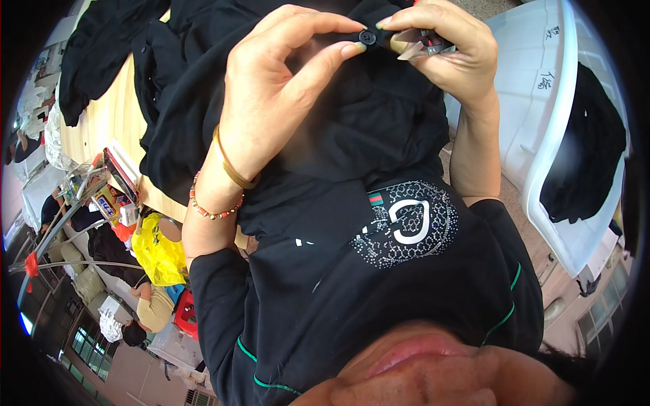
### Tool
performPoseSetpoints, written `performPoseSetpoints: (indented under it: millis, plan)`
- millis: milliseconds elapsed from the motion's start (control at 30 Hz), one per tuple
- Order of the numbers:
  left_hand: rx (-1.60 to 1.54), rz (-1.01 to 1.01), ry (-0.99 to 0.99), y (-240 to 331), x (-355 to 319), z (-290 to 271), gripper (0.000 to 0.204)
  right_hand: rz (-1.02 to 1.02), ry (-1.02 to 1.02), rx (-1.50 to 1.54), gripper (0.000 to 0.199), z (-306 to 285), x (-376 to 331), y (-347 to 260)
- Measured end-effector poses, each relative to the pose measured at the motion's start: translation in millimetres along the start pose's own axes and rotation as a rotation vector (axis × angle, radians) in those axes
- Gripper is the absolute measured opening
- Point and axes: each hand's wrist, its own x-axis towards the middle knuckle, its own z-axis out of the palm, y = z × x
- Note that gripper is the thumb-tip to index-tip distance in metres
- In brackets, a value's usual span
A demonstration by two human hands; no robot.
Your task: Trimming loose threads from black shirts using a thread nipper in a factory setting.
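Note:
A round black button (367,37) lies against the black garment (338,128), which is bunched over my lap and the table edge. Thumb and forefinger of my left hand (274,78) close on the button from the left. My right hand (460,54) is just to the right of it, with finger and thumb near the cloth at the button. Tucked in that hand is a small pointed tool that looks like thread snips (410,46); its pale blades stick out toward the button. The fingers partly hide its handle.
To the right stands a large white plastic bin (552,149) with black cloth (586,149) in it. More black garments (112,51) lie on the wooden table (101,111) at left. A yellow plastic bag (159,250) hangs near its edge. Another person (152,308) sits beyond.

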Motion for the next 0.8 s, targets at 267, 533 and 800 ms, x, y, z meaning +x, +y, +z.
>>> performPoseSetpoints:
  millis: [267, 533, 800]
  plan:
    - [-0.087, 0.082, 0.032, -12.6, -5.3, -0.3, 0.018, 0.268, -0.039, 0.131, 0.035, -8.6, 8.3, -21.0]
    - [-0.05, 0.107, 0.038, -15.5, -5.9, 0.6, 0.018, 0.103, -0.183, -0.118, 0.035, -11.3, 8.3, -20.6]
    - [0.031, 0.144, 0.049, -14.7, -6.2, 1.6, 0.017, 0.123, -0.212, -0.122, 0.034, -9.7, 7.2, -21.7]
